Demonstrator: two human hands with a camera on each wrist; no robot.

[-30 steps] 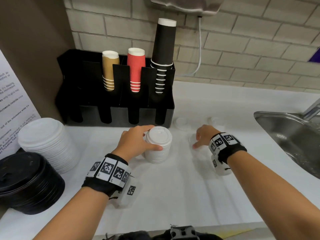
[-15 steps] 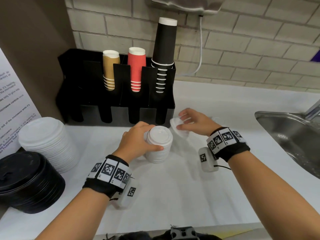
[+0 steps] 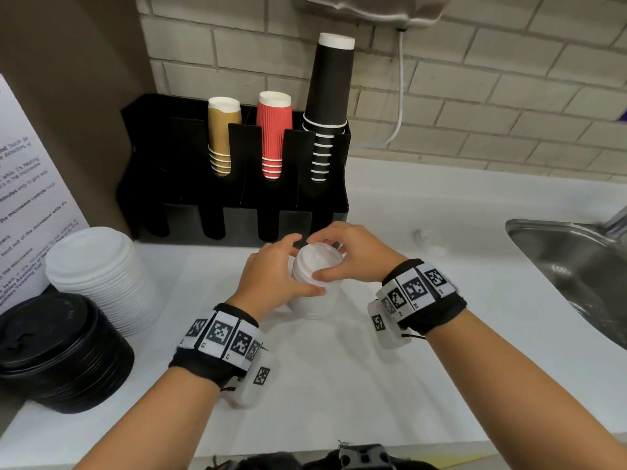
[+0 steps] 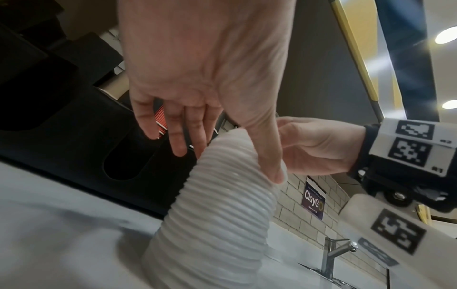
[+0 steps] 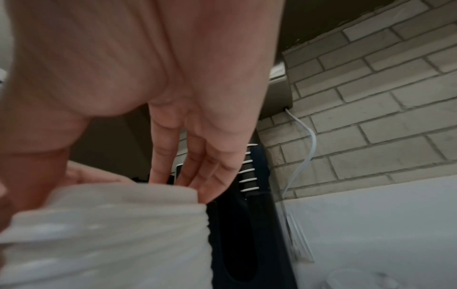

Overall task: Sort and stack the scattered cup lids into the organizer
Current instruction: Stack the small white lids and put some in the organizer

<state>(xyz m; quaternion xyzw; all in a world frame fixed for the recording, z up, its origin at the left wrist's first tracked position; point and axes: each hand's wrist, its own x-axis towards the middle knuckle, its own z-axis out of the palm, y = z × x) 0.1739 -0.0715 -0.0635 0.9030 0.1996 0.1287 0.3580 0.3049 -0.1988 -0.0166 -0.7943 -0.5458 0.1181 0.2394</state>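
**A lid being seated on a loose stack: risks and surroundings**

Left to right. At the near left of the bench [image 3: 339, 385] stand a stack of black lids [image 3: 57, 347] and, just behind it, a taller stack of large white lids [image 3: 101, 276]. Farther back, against the brick wall, is the black organizer [image 3: 190, 178], holding brown cups [image 3: 222, 137], red cups [image 3: 274, 134] and tall black cups [image 3: 327, 103] in its rear slots; its front slots look dark and appear unfilled. Just in front of it stands the small white lid stack [image 3: 314, 293]. The left hand [image 3: 274, 276] curls round the stack's side, thumb on the ribbed wall. The right hand [image 3: 353, 256] pinches the top lid [image 3: 317, 256] by its rim, over the stack. Farther right a clear lid [image 3: 429, 239] lies alone, then the sink [image 3: 576, 276].

Likely faults: the top lid may seat tilted if pressed on one edge; the tall, unsupported stack may lean or topple should the left hand's grip loosen or the right hand push sideways. The clear lid lies near the sink and could be knocked in. The organizer's front wall stands directly behind the stack, so the stack must be lifted over it, not slid.
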